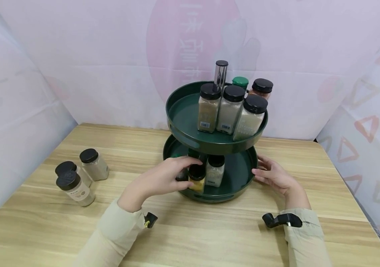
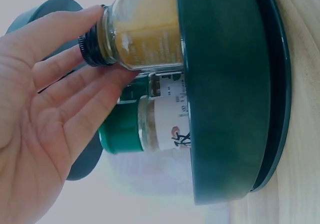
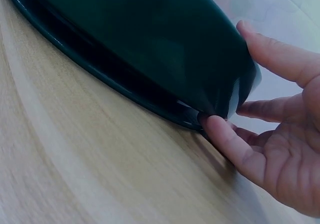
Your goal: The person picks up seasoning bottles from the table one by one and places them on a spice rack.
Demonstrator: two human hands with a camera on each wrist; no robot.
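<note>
A two-tier dark green turntable rack stands on the table, with an upper tray (image 1: 183, 107) and a lower tray (image 1: 238, 178). My left hand (image 1: 163, 176) reaches in over the lower tray's near-left rim. Its thumb and fingers pinch a black-capped spice jar of yellow powder (image 2: 147, 32) near the cap. Beside that jar are a green-capped jar with a white label (image 2: 167, 121) and a clear jar with a black cap (image 1: 215, 172). At the rack's right side, my right hand (image 1: 275, 178) touches the lower tray's outer wall with fairly straight fingers.
Several jars crowd the upper tray's right half, among them a black-capped jar (image 1: 208, 111), a tall slim grinder (image 1: 221, 74) and a green-capped jar (image 1: 240, 81). Three black-capped jars, including a labelled jar (image 1: 79, 193), stand at the table's left. A white printed cloth (image 1: 110, 74) hangs behind.
</note>
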